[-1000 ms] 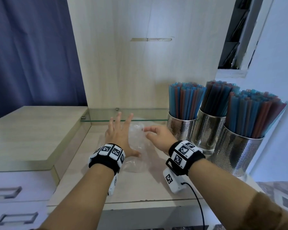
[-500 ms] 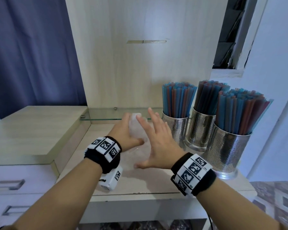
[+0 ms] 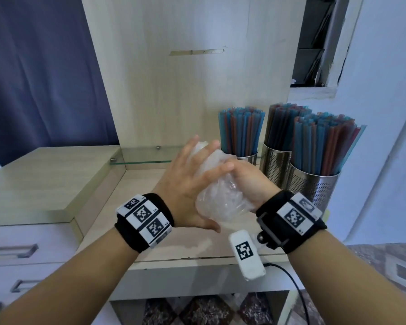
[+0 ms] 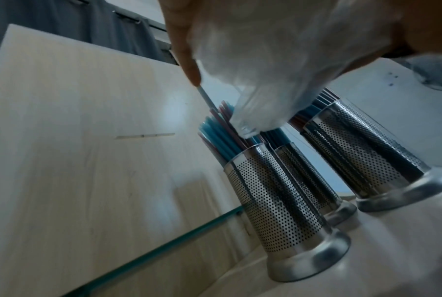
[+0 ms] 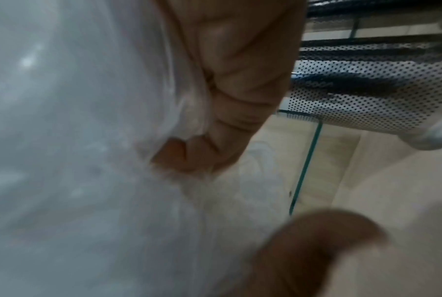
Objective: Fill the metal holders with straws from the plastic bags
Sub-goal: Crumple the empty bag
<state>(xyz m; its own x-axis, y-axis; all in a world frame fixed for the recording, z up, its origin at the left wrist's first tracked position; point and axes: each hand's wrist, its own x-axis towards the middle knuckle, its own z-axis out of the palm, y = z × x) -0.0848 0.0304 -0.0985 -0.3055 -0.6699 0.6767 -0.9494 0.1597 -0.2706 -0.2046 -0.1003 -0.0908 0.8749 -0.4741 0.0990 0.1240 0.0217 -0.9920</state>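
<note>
Setting: pale wood counter (image 3: 150, 245) against a wood back panel; dark blue curtain (image 3: 40, 73) far left, raised drawer unit (image 3: 45, 184) left, glass shelf edge (image 3: 141, 162) behind.
Left hand (image 3: 185, 184): fingers straight and spread, palm pressed flat against the left side of the crumpled plastic bag (image 3: 220, 195).
Bag: clear, bunched, held up off the counter between both hands; looks empty.
Right hand (image 3: 249, 181): fingers curled into the bag's right side, gripping it; wrist view shows film folded under the fingers (image 5: 230, 100).
Holders: three perforated metal holders (image 3: 312, 191) just right of the hands, each packed with upright blue and red straws (image 3: 324, 146).
Room: open counter left of the hands; holders crowd the right.
</note>
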